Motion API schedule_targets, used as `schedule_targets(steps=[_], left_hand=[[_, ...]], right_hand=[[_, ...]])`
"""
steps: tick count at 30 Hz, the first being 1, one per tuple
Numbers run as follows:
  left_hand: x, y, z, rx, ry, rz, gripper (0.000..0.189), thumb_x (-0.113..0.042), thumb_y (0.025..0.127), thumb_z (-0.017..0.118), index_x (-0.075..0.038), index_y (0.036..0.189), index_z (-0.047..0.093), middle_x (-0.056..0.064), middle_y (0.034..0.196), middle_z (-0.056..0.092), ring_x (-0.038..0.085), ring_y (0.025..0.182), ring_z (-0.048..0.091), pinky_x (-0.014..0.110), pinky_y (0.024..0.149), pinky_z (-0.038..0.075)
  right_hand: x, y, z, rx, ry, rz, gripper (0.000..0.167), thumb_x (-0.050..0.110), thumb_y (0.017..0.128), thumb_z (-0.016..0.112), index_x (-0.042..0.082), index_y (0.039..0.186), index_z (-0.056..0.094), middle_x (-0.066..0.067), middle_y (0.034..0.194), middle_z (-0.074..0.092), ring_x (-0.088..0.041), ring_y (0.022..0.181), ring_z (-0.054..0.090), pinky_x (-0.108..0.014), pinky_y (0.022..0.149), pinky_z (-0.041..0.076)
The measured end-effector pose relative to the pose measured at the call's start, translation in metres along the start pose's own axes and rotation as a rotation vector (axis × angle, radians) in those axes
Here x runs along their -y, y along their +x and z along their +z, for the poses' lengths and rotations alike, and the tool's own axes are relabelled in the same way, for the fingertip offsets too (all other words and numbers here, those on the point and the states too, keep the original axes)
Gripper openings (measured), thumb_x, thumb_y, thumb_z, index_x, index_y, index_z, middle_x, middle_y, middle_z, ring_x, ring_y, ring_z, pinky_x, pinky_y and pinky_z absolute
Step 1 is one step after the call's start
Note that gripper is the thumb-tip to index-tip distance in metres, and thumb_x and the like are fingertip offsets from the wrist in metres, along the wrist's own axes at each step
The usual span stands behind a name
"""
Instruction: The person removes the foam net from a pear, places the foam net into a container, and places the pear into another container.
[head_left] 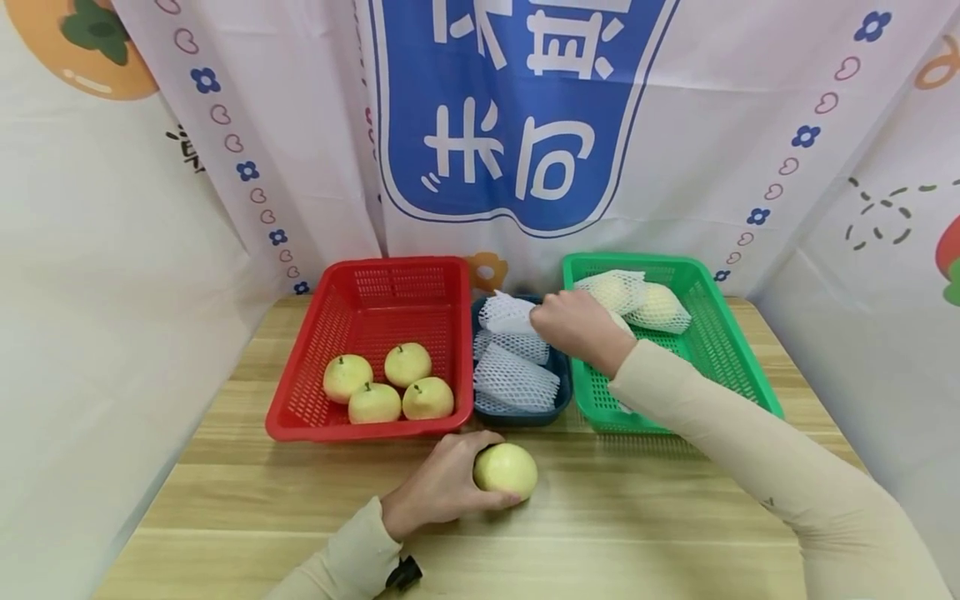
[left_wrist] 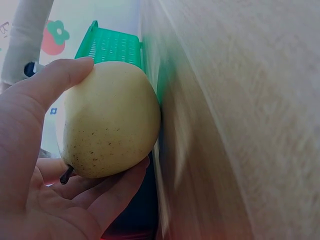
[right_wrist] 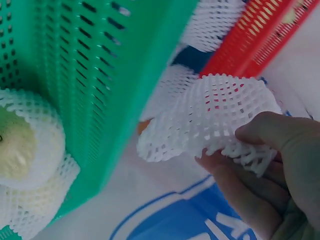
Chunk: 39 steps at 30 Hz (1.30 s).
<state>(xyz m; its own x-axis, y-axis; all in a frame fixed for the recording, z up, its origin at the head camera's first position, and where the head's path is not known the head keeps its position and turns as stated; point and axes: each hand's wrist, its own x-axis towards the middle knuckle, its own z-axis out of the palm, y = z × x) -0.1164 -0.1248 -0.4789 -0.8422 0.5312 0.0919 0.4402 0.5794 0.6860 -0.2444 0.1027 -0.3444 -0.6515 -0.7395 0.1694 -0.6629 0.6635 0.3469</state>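
My left hand (head_left: pixel 446 479) grips a pale yellow pear (head_left: pixel 507 471) low over the table in front of the baskets. In the left wrist view the thumb lies across the top of the pear (left_wrist: pixel 112 117) and the fingers curl beneath, its stem towards the palm. My right hand (head_left: pixel 581 327) is above the navy basket (head_left: pixel 525 419). Between thumb and fingers it pinches a white foam net sleeve (right_wrist: pixel 210 117), which hangs flattened and without fruit in the right wrist view. More foam net sleeves (head_left: pixel 516 379) lie in the navy basket.
A red basket (head_left: pixel 281 417) on the left holds several bare pears (head_left: pixel 375 404). The green basket (head_left: pixel 750 371) on the right has pears in foam nets (head_left: pixel 658 307) at its back. The three baskets stand side by side on the wooden table (head_left: pixel 600 542), before a printed curtain (head_left: pixel 300 125).
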Motion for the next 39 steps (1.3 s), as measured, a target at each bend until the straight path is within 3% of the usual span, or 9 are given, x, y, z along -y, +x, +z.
schedule_targets(steps=[5, 9, 14, 19, 24, 27, 30, 34, 39], left_hand=[[0.001, 0.000, 0.000, 0.000, 0.016, 0.008, 0.071, -0.052, 0.080, 0.089, -0.006, 0.130, 0.069, 0.001, 0.115, 0.076, 0.005, 0.093, 0.065, 0.023, 0.081, 0.058], [0.002, -0.001, -0.001, -0.008, 0.036, 0.017, 0.071, -0.053, 0.080, 0.089, -0.006, 0.130, 0.069, 0.001, 0.115, 0.076, 0.004, 0.093, 0.065, 0.022, 0.081, 0.058], [0.002, -0.001, 0.000, -0.006, 0.022, 0.015, 0.070, -0.052, 0.080, 0.090, -0.006, 0.129, 0.069, 0.000, 0.114, 0.076, 0.004, 0.092, 0.065, 0.022, 0.081, 0.057], [0.002, 0.000, 0.000, 0.003, 0.012, 0.015, 0.071, -0.052, 0.080, 0.089, -0.006, 0.130, 0.069, 0.002, 0.115, 0.076, 0.004, 0.093, 0.065, 0.022, 0.081, 0.057], [0.002, 0.000, -0.002, 0.012, 0.008, 0.013, 0.072, -0.052, 0.080, 0.089, -0.005, 0.131, 0.068, 0.002, 0.117, 0.076, 0.004, 0.094, 0.066, 0.022, 0.082, 0.058], [0.002, 0.000, -0.002, 0.018, 0.000, 0.010, 0.071, -0.052, 0.080, 0.090, -0.006, 0.131, 0.068, 0.002, 0.116, 0.076, 0.004, 0.094, 0.066, 0.022, 0.082, 0.058], [0.002, 0.000, -0.002, 0.024, -0.004, 0.004, 0.070, -0.051, 0.081, 0.090, -0.007, 0.131, 0.067, 0.001, 0.116, 0.075, 0.004, 0.094, 0.065, 0.022, 0.082, 0.058], [0.003, 0.001, -0.002, 0.035, -0.010, -0.004, 0.070, -0.051, 0.081, 0.089, -0.008, 0.131, 0.067, 0.001, 0.117, 0.075, 0.004, 0.094, 0.065, 0.022, 0.082, 0.058], [0.002, 0.001, -0.001, 0.043, -0.007, -0.015, 0.071, -0.052, 0.081, 0.089, -0.008, 0.132, 0.066, 0.001, 0.119, 0.074, 0.005, 0.096, 0.065, 0.022, 0.083, 0.058]], right_hand=[[0.010, 0.011, 0.022, 0.064, -0.009, -0.140, 0.031, -0.003, 0.099, 0.064, 0.011, 0.072, 0.071, -0.006, 0.064, 0.066, -0.017, 0.056, 0.060, -0.037, 0.055, 0.056], [0.020, 0.015, 0.032, 0.201, 0.025, -0.203, 0.019, 0.004, 0.099, 0.068, 0.010, 0.083, 0.076, -0.008, 0.077, 0.074, -0.024, 0.068, 0.069, -0.039, 0.063, 0.060], [0.027, 0.019, 0.037, 0.448, 0.148, -0.157, 0.017, 0.023, 0.099, 0.072, 0.011, 0.087, 0.074, -0.005, 0.077, 0.071, -0.020, 0.068, 0.066, -0.037, 0.068, 0.058], [0.019, 0.020, 0.033, 0.549, 0.282, -0.121, 0.029, 0.040, 0.100, 0.071, 0.012, 0.099, 0.078, -0.004, 0.091, 0.078, -0.016, 0.076, 0.070, -0.036, 0.076, 0.060], [0.000, 0.014, 0.010, 0.507, 0.402, -0.094, 0.036, 0.043, 0.101, 0.069, 0.012, 0.114, 0.080, -0.006, 0.107, 0.081, -0.014, 0.085, 0.075, -0.037, 0.087, 0.062], [-0.010, 0.003, -0.006, 0.420, 0.447, -0.092, 0.030, 0.040, 0.101, 0.070, 0.013, 0.100, 0.080, -0.002, 0.088, 0.079, -0.009, 0.072, 0.071, -0.035, 0.078, 0.062], [-0.018, -0.013, -0.020, 0.359, 0.476, -0.062, 0.031, 0.041, 0.101, 0.070, 0.015, 0.083, 0.073, 0.005, 0.065, 0.062, -0.006, 0.057, 0.056, -0.031, 0.066, 0.053], [-0.024, -0.037, -0.030, 0.324, 0.462, 0.032, 0.037, 0.046, 0.099, 0.071, 0.015, 0.079, 0.071, 0.007, 0.062, 0.049, -0.007, 0.055, 0.048, -0.029, 0.063, 0.048], [-0.019, -0.071, -0.022, 0.283, 0.449, 0.127, 0.043, 0.052, 0.099, 0.068, 0.017, 0.074, 0.065, 0.008, 0.060, 0.037, -0.008, 0.053, 0.043, -0.028, 0.058, 0.044]])
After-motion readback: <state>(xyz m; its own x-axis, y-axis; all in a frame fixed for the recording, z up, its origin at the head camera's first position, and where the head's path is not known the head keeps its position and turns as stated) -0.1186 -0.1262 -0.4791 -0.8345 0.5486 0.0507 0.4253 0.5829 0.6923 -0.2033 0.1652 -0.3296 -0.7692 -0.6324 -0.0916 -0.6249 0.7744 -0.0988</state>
